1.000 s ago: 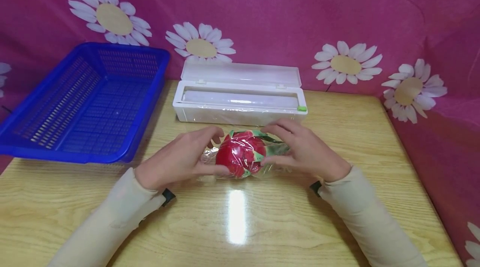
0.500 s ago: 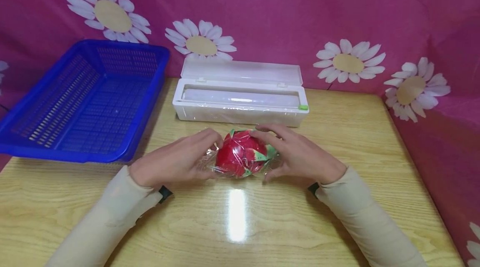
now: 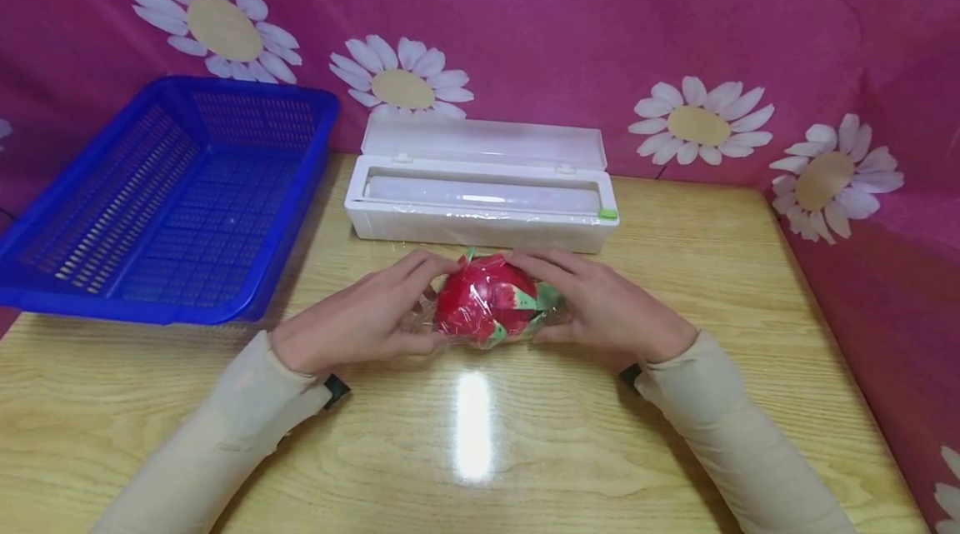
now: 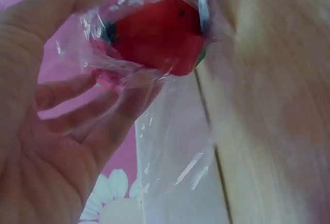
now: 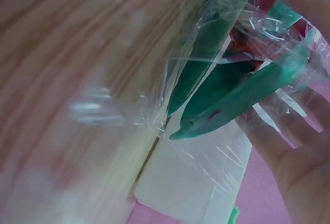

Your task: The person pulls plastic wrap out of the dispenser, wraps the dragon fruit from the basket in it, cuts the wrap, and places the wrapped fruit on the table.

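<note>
Head view, red green-tipped dragon fruit (image 3: 483, 301) in clear film, both hands' fingers (image 3: 420, 267) cupping it

Close up, blurred at the left: pale wooden tabletop (image 5: 77, 54) with streaked grain filling the left side. At upper right, red fruit with long green leaf-like scales (image 5: 227, 87), wrapped in crinkled clear plastic film (image 5: 206, 33) catching white glints. Right hand (image 5: 299, 147) at the right edge, fingers (image 5: 304, 0) curled over the top and under the film, pressing the wrap against the fruit. Below the scales, white plastic box (image 5: 191, 183) with a small green tab (image 5: 234, 214) at its lower edge. Pink backdrop (image 5: 258, 198) at bottom right.
</note>
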The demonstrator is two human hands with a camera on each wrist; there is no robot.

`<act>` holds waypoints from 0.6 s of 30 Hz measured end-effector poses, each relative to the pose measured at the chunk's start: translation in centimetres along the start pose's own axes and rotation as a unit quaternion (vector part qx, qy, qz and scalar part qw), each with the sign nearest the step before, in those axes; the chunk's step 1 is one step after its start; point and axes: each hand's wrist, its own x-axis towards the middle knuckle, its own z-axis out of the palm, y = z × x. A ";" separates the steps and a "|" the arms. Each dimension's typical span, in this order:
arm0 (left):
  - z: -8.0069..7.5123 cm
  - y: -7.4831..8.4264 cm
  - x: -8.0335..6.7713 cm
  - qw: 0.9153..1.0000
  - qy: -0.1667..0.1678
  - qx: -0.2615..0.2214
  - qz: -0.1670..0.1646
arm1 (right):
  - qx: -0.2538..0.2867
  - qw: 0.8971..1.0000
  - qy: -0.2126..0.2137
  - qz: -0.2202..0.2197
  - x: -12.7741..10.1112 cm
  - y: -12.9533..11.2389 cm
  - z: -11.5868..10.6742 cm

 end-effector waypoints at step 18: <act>0.5 0.5 0.4 1.000 0.008 0.005 -0.028 | 0.003 0.999 0.049 -0.009 -0.7 0.3 -1.5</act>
